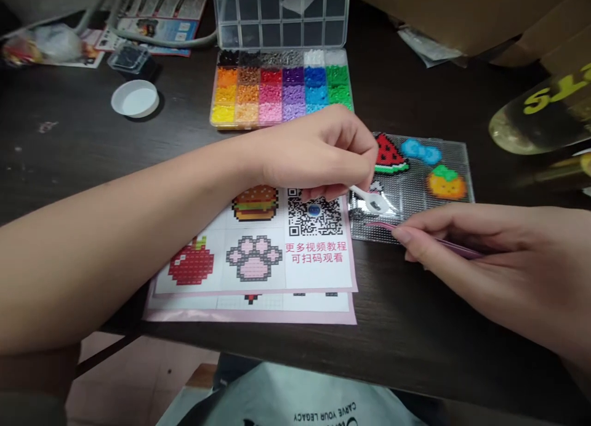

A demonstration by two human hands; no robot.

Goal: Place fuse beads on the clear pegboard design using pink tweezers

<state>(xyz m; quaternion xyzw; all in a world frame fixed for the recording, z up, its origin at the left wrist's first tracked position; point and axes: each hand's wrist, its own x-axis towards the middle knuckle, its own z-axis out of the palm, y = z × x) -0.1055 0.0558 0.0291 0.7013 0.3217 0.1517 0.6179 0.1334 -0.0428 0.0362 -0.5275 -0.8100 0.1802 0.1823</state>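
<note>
My left hand (330, 149) reaches across the pattern sheets, its fingers closed on a small white spoon (370, 199). The spoon's bowl hangs over the clear pegboard (415, 220); a few dark beads seem to lie in it. Pink tweezers (443, 246) are pinched in my right hand (489, 253), their tips just below the spoon. On the pegboard are a watermelon slice (390, 155), a blue bow (421, 151) and an orange fruit (446, 183) made of beads. Black and white beads (376, 187) beside the spoon are partly hidden by it and my left hand.
An open bead box (281, 93) with many colours stands behind my left arm. Pattern sheets (256, 260) lie near the table's front edge. A white lid (135, 98) and a small clear container (132, 61) are at the left. A clear bottle (512, 124) lies at the right.
</note>
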